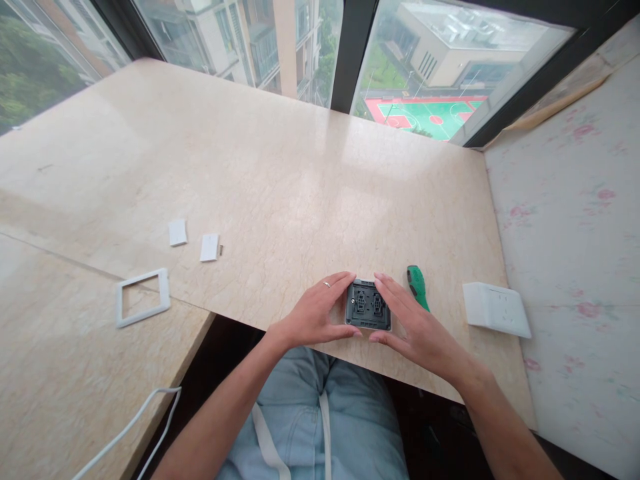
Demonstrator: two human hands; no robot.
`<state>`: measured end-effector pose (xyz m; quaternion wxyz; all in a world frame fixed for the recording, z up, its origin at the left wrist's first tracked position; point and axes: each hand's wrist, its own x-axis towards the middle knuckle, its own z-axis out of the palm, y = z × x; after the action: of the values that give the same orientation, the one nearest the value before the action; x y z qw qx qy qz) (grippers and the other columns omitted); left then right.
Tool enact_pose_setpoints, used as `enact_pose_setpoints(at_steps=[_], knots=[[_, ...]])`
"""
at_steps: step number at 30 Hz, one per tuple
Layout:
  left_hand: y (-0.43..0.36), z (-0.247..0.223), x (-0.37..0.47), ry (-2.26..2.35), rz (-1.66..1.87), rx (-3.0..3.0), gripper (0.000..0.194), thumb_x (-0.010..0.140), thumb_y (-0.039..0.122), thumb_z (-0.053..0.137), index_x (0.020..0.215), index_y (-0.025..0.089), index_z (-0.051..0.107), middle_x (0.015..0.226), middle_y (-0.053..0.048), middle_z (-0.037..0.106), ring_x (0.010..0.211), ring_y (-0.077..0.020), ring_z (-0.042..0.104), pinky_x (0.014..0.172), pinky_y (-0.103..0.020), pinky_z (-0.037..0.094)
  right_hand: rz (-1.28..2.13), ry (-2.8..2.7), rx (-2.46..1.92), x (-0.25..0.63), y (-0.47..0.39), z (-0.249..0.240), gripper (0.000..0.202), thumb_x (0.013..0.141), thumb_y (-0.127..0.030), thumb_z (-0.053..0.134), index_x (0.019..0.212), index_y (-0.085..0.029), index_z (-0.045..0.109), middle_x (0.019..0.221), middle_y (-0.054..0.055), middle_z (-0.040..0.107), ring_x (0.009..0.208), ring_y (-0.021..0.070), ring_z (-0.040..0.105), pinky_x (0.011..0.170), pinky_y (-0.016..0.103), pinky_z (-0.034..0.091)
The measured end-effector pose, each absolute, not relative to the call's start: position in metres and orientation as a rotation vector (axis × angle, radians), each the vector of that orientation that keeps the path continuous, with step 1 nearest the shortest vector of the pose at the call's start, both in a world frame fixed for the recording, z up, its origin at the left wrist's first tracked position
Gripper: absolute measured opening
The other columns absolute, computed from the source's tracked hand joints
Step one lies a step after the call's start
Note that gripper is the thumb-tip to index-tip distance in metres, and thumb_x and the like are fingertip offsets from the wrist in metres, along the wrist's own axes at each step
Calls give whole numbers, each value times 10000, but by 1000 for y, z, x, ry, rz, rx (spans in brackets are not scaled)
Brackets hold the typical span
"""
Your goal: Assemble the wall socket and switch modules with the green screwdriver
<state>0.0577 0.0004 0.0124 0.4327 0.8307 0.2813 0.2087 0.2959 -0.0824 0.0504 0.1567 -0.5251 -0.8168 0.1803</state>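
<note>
Between my hands, near the front edge of the stone ledge, is a wall switch (369, 308) with its dark inner mechanism facing up. My left hand (320, 308) grips its left side, fingertips at the far edge and thumb at the near edge. On the opposite side, my right hand (413, 320) holds it the same way, with the thumb near the front. Just beyond my right hand lies a green-handled tool (417, 285), its far end hidden by the hand.
To the left lie a white switch frame (166, 293), two white rocker caps (177, 233) (209, 247) and a tiny metal piece (221, 251). A white socket box (495, 309) stands by the papered wall at right. A white cable (131, 423) hangs over the ledge's left edge.
</note>
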Motion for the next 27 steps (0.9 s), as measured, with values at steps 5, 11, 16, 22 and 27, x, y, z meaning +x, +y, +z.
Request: enact_pose_setpoints(at_steps=[5, 11, 16, 22, 27], knots=[[1, 17, 59, 742, 470, 2065, 974, 770, 627, 753, 1537, 207, 322, 1540, -186, 448, 1438, -353, 420, 1182, -553, 368, 626, -2126, -1616, 299, -96, 39, 868, 936, -422, 642, 1616, -301, 116, 1635, 142, 323, 1507, 310, 307, 1188, 590, 345], [6, 16, 56, 717, 465, 2038, 924, 779, 574, 775, 1526, 245, 343, 1523, -162, 471, 1425, -345, 436, 1172, -553, 381, 749, -1871, -1650, 291, -100, 32, 870, 904, -443, 683, 1601, -325, 176, 1622, 125, 357, 1490, 295, 348, 1170, 549, 394], [11, 17, 52, 695, 447, 2009, 914, 778, 564, 782, 1529, 273, 350, 1527, -153, 471, 1426, -347, 437, 1178, -566, 372, 749, -1813, -1624, 287, -102, 29, 879, 883, -431, 712, 1596, -325, 210, 1601, 128, 396, 1468, 299, 390, 1166, 540, 402], [13, 19, 49, 691, 419, 2007, 910, 777, 556, 786, 1536, 304, 351, 1527, -138, 479, 1423, -349, 443, 1175, -567, 380, 729, -1749, -1546, 286, -107, 20, 831, 900, -382, 699, 1589, -321, 239, 1594, 130, 408, 1461, 296, 403, 1162, 544, 404], [13, 19, 49, 692, 405, 2006, 933, 754, 564, 802, 1534, 313, 356, 1531, -138, 472, 1426, -351, 439, 1172, -566, 387, 787, -1686, -1524, 288, -110, 14, 823, 893, -370, 714, 1579, -326, 261, 1594, 130, 407, 1461, 294, 404, 1145, 533, 434]])
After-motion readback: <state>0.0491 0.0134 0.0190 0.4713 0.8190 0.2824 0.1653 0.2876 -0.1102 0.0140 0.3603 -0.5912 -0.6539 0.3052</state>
